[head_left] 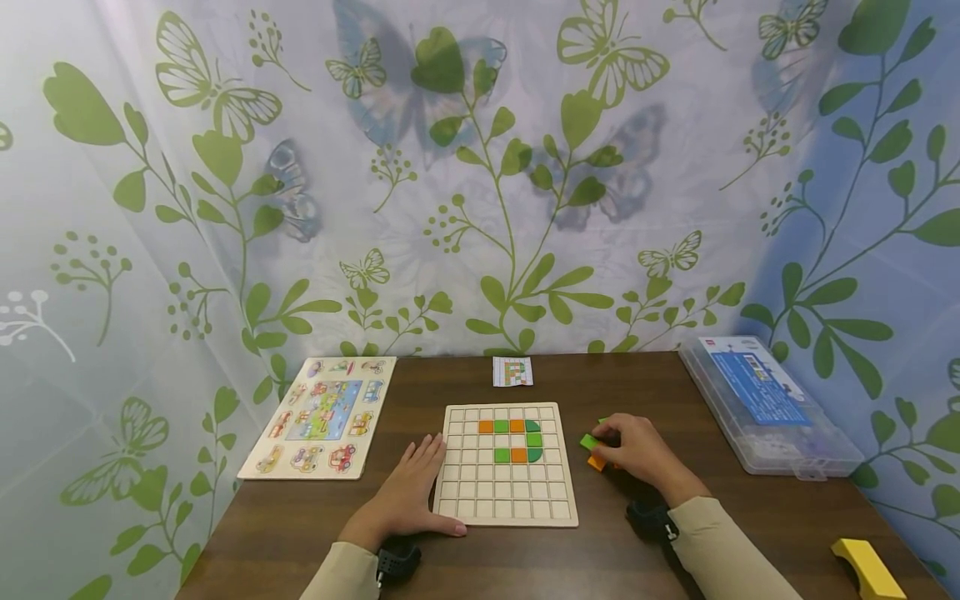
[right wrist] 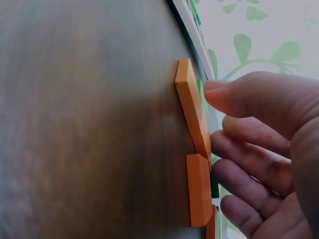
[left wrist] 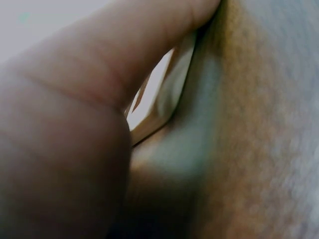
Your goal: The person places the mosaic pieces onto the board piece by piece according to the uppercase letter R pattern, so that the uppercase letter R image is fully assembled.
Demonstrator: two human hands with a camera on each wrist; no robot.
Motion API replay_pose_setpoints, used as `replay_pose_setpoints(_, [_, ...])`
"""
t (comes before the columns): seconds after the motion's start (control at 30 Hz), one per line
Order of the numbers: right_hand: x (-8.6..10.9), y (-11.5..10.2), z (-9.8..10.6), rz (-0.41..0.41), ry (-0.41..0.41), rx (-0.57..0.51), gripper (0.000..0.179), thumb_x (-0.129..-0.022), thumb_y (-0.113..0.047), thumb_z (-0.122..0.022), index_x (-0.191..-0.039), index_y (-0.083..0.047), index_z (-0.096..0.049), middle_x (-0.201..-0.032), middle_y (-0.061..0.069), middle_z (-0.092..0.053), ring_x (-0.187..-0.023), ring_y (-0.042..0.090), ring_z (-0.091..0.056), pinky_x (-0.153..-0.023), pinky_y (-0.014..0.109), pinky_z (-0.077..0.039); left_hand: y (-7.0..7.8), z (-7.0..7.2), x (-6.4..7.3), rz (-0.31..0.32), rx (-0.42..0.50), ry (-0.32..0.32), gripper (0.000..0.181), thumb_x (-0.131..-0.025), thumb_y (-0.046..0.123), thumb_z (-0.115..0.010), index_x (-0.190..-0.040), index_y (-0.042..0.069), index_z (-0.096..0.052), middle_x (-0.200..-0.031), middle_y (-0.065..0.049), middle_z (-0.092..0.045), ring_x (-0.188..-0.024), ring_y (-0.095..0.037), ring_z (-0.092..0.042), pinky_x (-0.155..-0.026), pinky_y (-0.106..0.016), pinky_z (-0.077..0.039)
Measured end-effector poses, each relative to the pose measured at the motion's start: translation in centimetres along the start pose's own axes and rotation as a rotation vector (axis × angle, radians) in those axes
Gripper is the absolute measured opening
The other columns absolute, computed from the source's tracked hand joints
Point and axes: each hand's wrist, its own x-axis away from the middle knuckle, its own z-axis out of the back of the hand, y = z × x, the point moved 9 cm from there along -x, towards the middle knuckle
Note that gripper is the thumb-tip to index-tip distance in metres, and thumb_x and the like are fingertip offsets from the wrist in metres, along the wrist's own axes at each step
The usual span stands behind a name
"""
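Note:
A pale wooden grid board [head_left: 477, 490] lies on the table, with several orange, green and dark green tiles [head_left: 519, 455] in its upper cells. My left hand [head_left: 405, 492] rests at its left side, fingers extended along the edge and thumb by the bottom corner. In the left wrist view, the thumb [left wrist: 149, 35] covers part of the board's edge [left wrist: 172, 89]. To the right of the board, my right hand [head_left: 637, 450] bends over loose tiles, its fingertips close to a green tile [head_left: 588, 442]. Orange tiles [right wrist: 199, 191] lie beside those fingers in the right wrist view, thumb and fingers apart.
A small pattern card [head_left: 512, 372] lies behind the board. On the left is a vehicle picture puzzle [head_left: 300, 467]; a clear plastic case [head_left: 772, 417] stands at the right. A yellow arched block [head_left: 868, 569] sits near the front right. Patterned cloth [head_left: 480, 208] hangs behind the table.

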Motion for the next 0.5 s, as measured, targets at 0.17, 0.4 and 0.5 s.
replay_pose_setpoints(0.17, [-0.21, -0.32, -0.13, 0.009, 0.000, 0.019, 0.021, -0.084, -0.014, -0.091, -0.101, -0.007, -0.080, -0.097, -0.001, -0.070, -0.088, 0.019, -0.065, -0.081, 0.045, -0.058, -0.01, -0.03, -0.01, 0.005, 0.002, -0.004, 0.141, -0.072, 0.090, -0.069, -0.165, -0.004, -0.022, -0.172, -0.020, -0.017, -0.158, -0.037, -0.012, -0.124, -0.058, -0.010])
replay_pose_setpoints(0.4, [-0.32, -0.55, -0.34, 0.022, -0.002, 0.016, 0.021, -0.084, -0.015, -0.091, -0.100, -0.008, -0.080, -0.096, -0.001, -0.070, -0.087, 0.018, -0.065, -0.080, 0.044, -0.058, -0.03, -0.06, -0.05, -0.002, -0.007, 0.000, 0.141, -0.072, 0.091, -0.068, -0.165, -0.005, -0.021, -0.172, -0.021, -0.016, -0.158, -0.037, -0.012, -0.124, -0.058, -0.011])
replay_pose_setpoints(0.5, [-0.29, -0.70, -0.47, 0.022, -0.003, 0.002, 0.020, -0.084, -0.015, -0.091, -0.099, -0.008, -0.080, -0.097, 0.000, -0.070, -0.088, 0.019, -0.066, -0.078, 0.042, -0.059, 0.07, 0.04, 0.02, -0.001, 0.008, 0.003, 0.142, -0.072, 0.090, -0.069, -0.165, -0.006, -0.021, -0.171, -0.022, -0.016, -0.158, -0.038, -0.012, -0.124, -0.059, -0.011])
